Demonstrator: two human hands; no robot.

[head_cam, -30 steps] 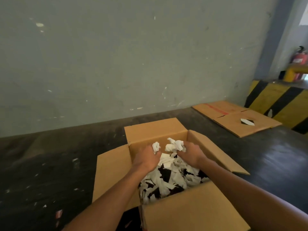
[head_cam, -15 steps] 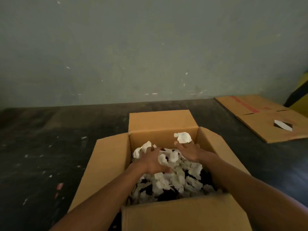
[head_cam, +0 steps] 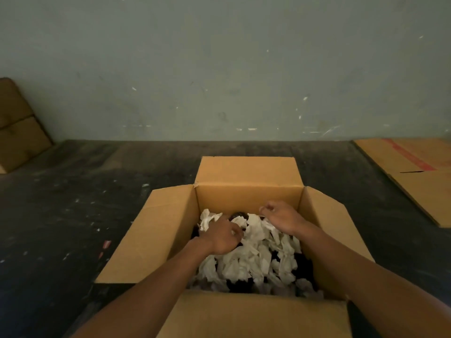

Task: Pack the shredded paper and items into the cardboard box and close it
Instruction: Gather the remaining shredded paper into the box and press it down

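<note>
An open cardboard box [head_cam: 246, 196] stands on the dark floor with all its flaps spread outward. It holds a heap of white shredded paper [head_cam: 253, 254] over dark items [head_cam: 302, 262] that show through only in patches. My left hand [head_cam: 223, 236] lies on the far left of the heap, its fingers curled into the paper. My right hand [head_cam: 280, 215] hovers just above the paper near the far wall of the box, fingers loosely curled and holding nothing.
A flattened cardboard sheet [head_cam: 415, 172] with a red stripe lies on the floor at the right. More cardboard [head_cam: 17, 128] leans against the grey-green wall at the far left. Small paper scraps [head_cam: 105, 245] dot the floor left of the box.
Both hands have come down from holding paper clumps up. The right hand has let go of its white clump and is now empty. The camera has swung left and tipped down.
</note>
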